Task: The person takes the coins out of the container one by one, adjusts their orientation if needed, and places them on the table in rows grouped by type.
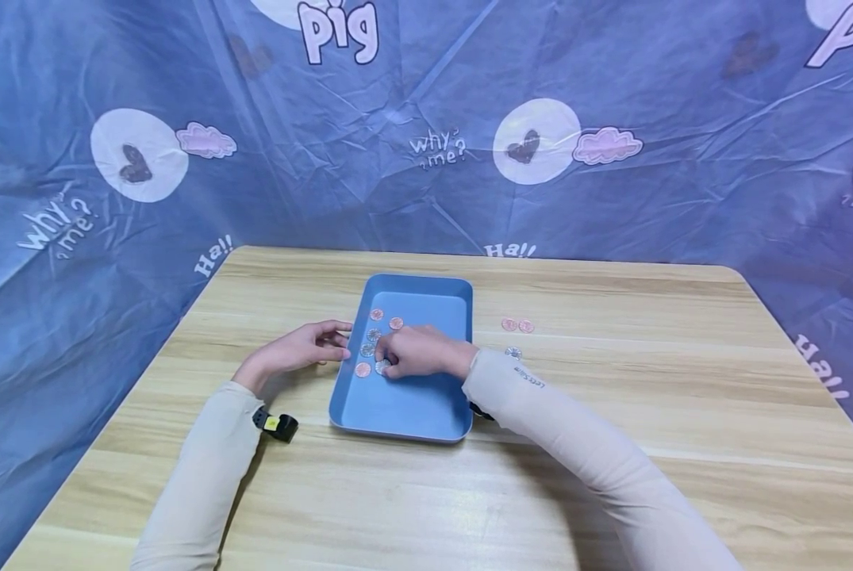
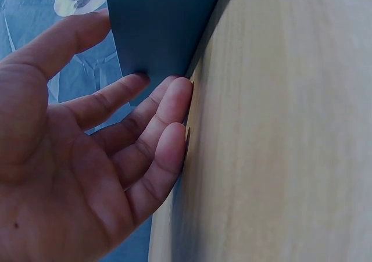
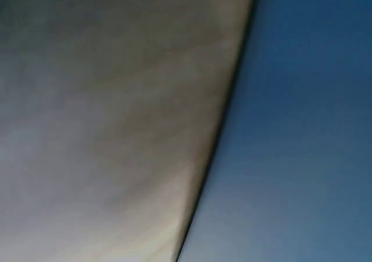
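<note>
One blue tray (image 1: 412, 411) lies just right of the left hand (image 1: 302, 346) and under the right hand (image 1: 420, 350), its long axis running away from the person. The left's fingers, loose and apart, touch its side. The right's bend down; I can't tell whether they pinch anything. Around them: three copper discs (image 1: 363, 369), three silver discs (image 1: 367, 350). Right of that wrist, on the table (image 1: 647, 341): two copper pieces (image 1: 509, 324), one silver piece (image 1: 513, 352).

Bare left hand (image 1: 301, 346) ends cream-sleeved left forearm (image 1: 205, 468), near left: fingers gently bent, thumb apart. Bare right hand (image 1: 420, 351): palm down, fingers bent, grip unclear. Cream-sleeved right forearm (image 1: 583, 452) angles far-left from near right.
</note>
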